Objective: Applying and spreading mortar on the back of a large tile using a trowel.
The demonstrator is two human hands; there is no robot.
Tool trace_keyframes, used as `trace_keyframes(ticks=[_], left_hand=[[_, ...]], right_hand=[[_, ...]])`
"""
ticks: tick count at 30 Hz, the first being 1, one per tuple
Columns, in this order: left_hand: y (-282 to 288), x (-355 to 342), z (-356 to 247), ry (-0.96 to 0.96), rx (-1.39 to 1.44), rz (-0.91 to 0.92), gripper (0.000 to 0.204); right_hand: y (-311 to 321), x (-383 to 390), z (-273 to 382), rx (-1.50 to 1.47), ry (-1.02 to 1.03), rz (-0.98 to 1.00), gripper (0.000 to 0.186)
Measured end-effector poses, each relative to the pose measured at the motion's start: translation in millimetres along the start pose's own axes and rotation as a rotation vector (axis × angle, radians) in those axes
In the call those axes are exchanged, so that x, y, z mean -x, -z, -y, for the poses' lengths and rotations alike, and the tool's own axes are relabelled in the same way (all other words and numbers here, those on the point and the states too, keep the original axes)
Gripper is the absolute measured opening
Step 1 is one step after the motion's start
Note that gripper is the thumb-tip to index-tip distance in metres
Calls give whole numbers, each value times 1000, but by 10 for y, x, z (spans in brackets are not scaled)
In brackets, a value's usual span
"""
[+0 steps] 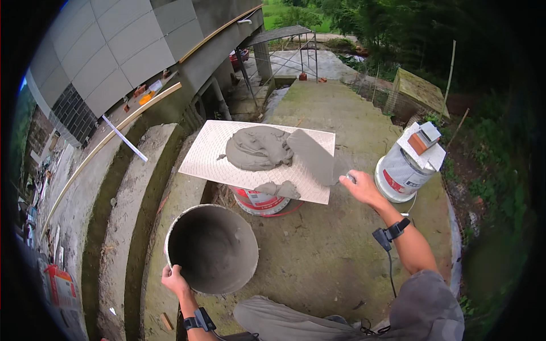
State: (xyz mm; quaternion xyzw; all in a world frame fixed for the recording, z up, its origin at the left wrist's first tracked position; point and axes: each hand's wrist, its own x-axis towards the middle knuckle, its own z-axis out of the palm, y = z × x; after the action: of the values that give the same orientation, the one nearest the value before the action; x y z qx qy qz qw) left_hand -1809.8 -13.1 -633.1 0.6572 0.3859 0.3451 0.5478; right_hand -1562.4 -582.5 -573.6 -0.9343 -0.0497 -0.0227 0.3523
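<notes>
My left hand (176, 279) is closed on the rim of a mortar-stained bucket (219, 250), its mouth facing up toward me and grey residue coating the inside. In my right hand (362, 187) is the handle of a trowel (311, 154), whose wide grey blade is over the right part of a pale textured tile (199, 150). A thick mound of wet grey mortar (259, 149) lies on that tile, touching or close beside the blade. A smaller mortar lump (277, 189) sits at the tile's near edge. Underneath, a red and white bucket (256, 202) supports the tile.
On the right stands another white bucket (401, 173) with a tile piece and a small block on top. Concrete steps (122, 227) run along the left, with a long wooden strip (85, 153) above them. Scaffolding (284, 51) and a tiled wall (114, 45) rise farther back.
</notes>
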Motion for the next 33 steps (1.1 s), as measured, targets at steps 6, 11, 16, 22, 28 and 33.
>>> trace_keyframes(ticks=[6,11,16,22,28,33], left_hand=[[-54,34,-84,-4,12,2,13],[40,-12,-59,-6,-6,-12,14],[-93,71,-160,23,-16,-11,19],[10,-8,-60,-28,-57,-27,18],[-55,12,-29,33,-32,51,19],[29,-56,61,3,-27,-9,24]], right_hand=[[-248,-123,-394,-48,57,124,53],[-182,60,-933,88,84,131,53],[82,676,-1664,224,-64,36,49],[290,937,-565,408,-160,-9,47],[280,213,-818,593,-120,-17,47],[263,-88,-815,453,-240,-229,46]])
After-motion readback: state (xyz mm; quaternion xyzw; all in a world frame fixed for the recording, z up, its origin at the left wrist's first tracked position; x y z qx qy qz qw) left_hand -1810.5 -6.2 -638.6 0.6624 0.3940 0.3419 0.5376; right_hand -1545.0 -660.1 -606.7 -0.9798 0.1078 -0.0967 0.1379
